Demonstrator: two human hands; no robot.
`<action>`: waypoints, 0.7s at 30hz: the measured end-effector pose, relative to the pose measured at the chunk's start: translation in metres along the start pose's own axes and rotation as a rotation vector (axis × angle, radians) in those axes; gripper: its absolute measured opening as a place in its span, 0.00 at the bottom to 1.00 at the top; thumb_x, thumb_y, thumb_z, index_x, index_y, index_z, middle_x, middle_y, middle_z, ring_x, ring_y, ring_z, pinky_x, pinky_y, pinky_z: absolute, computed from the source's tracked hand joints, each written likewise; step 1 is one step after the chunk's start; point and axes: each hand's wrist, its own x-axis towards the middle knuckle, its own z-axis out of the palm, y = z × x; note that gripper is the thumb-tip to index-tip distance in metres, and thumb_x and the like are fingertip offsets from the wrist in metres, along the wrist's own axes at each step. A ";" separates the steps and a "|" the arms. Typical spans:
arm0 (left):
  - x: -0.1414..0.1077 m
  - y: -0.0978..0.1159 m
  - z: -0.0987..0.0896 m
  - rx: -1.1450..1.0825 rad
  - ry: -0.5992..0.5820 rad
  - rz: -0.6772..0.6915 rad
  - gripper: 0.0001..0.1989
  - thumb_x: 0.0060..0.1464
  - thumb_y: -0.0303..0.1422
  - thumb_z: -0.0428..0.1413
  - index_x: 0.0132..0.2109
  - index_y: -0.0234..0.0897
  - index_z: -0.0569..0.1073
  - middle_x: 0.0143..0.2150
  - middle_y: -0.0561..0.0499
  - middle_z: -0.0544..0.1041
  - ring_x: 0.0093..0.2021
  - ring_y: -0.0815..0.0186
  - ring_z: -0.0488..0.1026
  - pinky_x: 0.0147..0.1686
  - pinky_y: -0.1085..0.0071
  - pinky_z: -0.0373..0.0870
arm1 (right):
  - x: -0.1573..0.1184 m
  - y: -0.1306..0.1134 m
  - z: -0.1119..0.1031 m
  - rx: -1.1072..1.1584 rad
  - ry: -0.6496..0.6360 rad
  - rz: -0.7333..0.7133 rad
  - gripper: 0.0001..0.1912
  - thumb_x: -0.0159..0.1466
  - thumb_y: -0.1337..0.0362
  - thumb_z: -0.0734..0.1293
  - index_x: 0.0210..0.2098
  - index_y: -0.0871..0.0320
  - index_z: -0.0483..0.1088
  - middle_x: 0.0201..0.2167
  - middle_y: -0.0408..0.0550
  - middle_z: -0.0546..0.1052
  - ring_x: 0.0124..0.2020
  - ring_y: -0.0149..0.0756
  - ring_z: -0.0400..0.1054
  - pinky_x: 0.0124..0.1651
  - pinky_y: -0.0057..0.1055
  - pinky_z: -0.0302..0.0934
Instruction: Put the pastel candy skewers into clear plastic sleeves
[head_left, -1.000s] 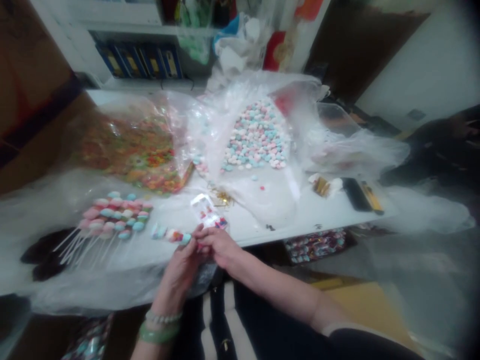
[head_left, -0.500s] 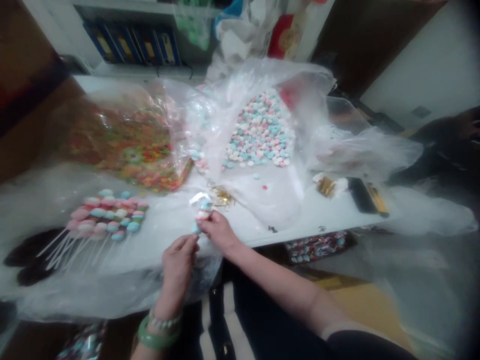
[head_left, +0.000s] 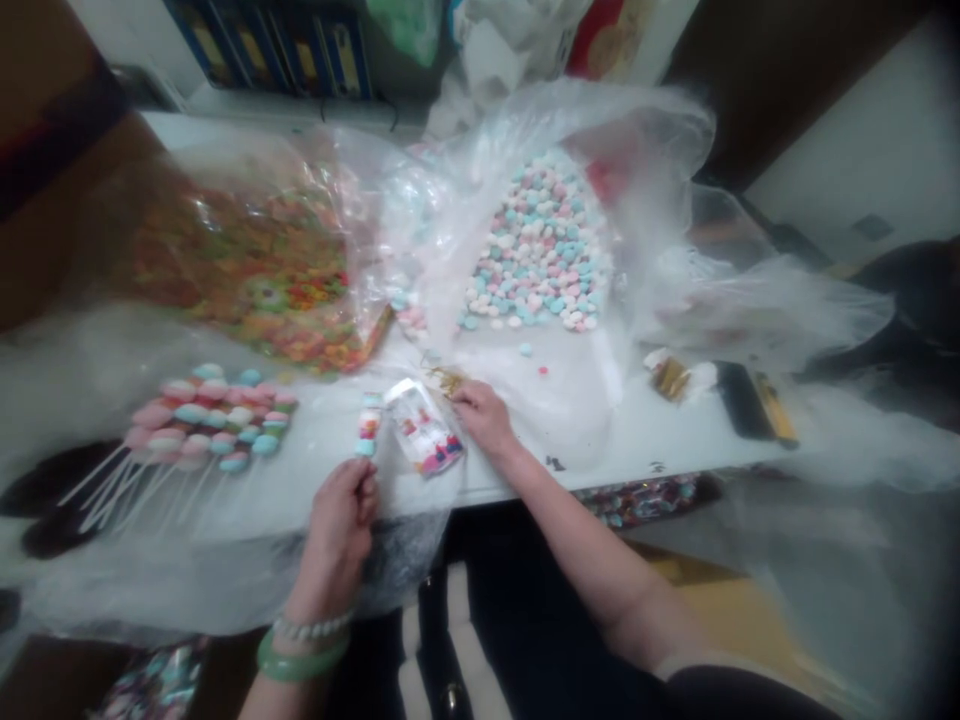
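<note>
One raised left hand (head_left: 337, 525) gripping candy skewer (head_left: 367, 430)

- left hand (head_left: 337, 512) curled closed, held upright
- left forearm (head_left: 307, 630) rising from the bottom edge
- right hand (head_left: 484, 416) relaxed, palm down, well apart from the other
- right forearm (head_left: 577, 550) stretched diagonally forward

A pink-and-blue candy skewer (head_left: 367, 425) stands upright beside a printed wrapper (head_left: 422, 428).
</note>
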 end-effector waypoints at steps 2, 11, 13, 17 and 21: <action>0.000 -0.001 0.002 0.016 -0.011 0.001 0.14 0.36 0.37 0.63 0.27 0.34 0.69 0.17 0.60 0.62 0.13 0.79 0.50 0.12 0.80 0.43 | -0.004 -0.009 -0.008 0.189 0.022 0.050 0.04 0.58 0.66 0.65 0.28 0.57 0.71 0.30 0.43 0.74 0.35 0.36 0.68 0.43 0.30 0.61; -0.010 -0.009 0.020 0.120 -0.061 0.044 0.18 0.39 0.42 0.66 0.28 0.34 0.70 0.18 0.58 0.65 0.14 0.78 0.53 0.13 0.79 0.46 | -0.041 -0.066 0.030 -0.365 -0.289 -0.247 0.08 0.62 0.70 0.62 0.29 0.57 0.72 0.30 0.47 0.77 0.35 0.36 0.68 0.40 0.30 0.57; -0.010 -0.012 0.017 0.131 -0.064 0.074 0.18 0.40 0.43 0.66 0.29 0.33 0.70 0.18 0.58 0.65 0.14 0.77 0.54 0.14 0.79 0.46 | -0.047 -0.068 0.037 -0.452 -0.299 -0.255 0.08 0.62 0.71 0.62 0.30 0.58 0.72 0.31 0.50 0.77 0.36 0.38 0.68 0.40 0.31 0.56; -0.005 -0.016 0.009 0.119 -0.054 0.117 0.19 0.41 0.44 0.67 0.28 0.33 0.70 0.18 0.58 0.64 0.15 0.78 0.54 0.14 0.79 0.46 | -0.052 -0.069 0.038 -0.405 -0.359 -0.268 0.07 0.63 0.69 0.63 0.33 0.59 0.74 0.34 0.50 0.78 0.38 0.39 0.69 0.43 0.32 0.57; 0.001 -0.015 0.006 0.033 -0.018 0.086 0.19 0.38 0.43 0.67 0.27 0.34 0.69 0.17 0.60 0.63 0.14 0.78 0.52 0.13 0.79 0.44 | -0.055 -0.066 0.034 -0.112 -0.364 -0.077 0.07 0.63 0.68 0.65 0.34 0.54 0.76 0.36 0.42 0.80 0.40 0.34 0.71 0.43 0.28 0.59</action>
